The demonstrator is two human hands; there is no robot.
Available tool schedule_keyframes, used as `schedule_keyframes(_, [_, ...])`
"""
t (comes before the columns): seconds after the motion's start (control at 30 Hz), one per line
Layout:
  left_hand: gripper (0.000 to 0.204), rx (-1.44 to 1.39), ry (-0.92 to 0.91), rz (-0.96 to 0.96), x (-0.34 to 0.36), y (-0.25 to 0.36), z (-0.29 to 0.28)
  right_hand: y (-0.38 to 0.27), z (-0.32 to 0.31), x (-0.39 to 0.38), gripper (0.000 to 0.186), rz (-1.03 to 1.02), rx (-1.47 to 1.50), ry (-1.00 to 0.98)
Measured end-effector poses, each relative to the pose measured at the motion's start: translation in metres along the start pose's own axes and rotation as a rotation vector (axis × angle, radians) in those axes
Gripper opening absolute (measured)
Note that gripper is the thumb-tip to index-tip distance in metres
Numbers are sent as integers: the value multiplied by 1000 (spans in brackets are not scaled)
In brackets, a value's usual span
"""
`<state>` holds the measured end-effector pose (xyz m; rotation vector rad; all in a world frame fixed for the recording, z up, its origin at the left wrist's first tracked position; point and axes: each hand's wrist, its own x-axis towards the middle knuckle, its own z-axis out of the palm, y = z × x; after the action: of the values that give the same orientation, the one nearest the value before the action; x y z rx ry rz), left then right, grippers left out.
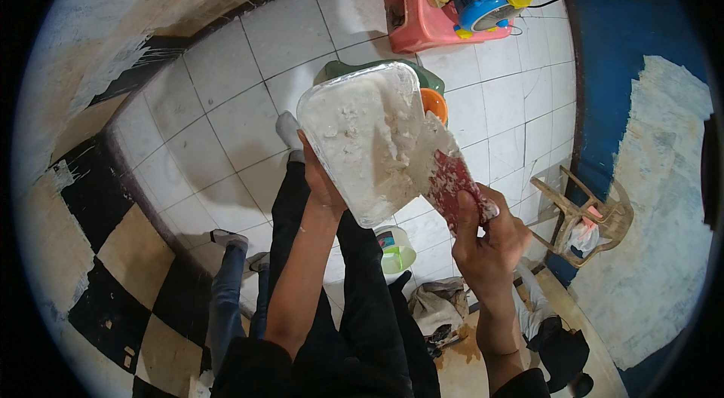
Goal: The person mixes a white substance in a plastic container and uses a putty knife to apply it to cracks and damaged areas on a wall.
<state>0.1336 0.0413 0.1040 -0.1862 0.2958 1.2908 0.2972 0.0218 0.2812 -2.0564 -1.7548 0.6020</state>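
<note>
A white rectangular tray (354,75) is tilted in front of me, with thick white paste (358,138) smeared and lumped inside. My left hand (323,179) grips the tray along its left side, its fingers hidden underneath. In my right hand (490,240) is a putty knife (452,185) with a red, paste-spattered handle; the thumb lies on top of it. The putty knife's wide blade is coated with paste and reaches over the tray's right edge. Whether the blade touches the tray I cannot tell.
Beyond the tray are a green object (332,68) and an orange container (434,105), both partly hidden. A pink stool (407,32) bears a blue fan (483,6). A pale bucket (396,251) and brown plastic chair (622,213) stand nearby. People's jeans (226,285) and dark cap (566,353) show below.
</note>
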Motion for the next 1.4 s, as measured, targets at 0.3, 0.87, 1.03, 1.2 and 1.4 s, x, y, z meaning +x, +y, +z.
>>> schedule_keyframes(0.3, [71,200,145,1,-8,-23,-3,-12,12,-16,15,296,203,69])
schedule_keyframes(0.87, [62,363,-16,-183,-14,-43,-58,-10,11,-25,18,-93,52,210])
schedule_keyframes(1.03, [59,538,-22,-217,-19,-42,-52,2,20,-19,25,-133,110,328])
schedule_keyframes(1.2, [59,-126,-144,-313,-12,-39,-41,1,29,-15,31,-138,139,211])
schedule_keyframes(1.4, [62,135,96,-354,-16,-35,-35,10,30,-28,31,-48,155,277])
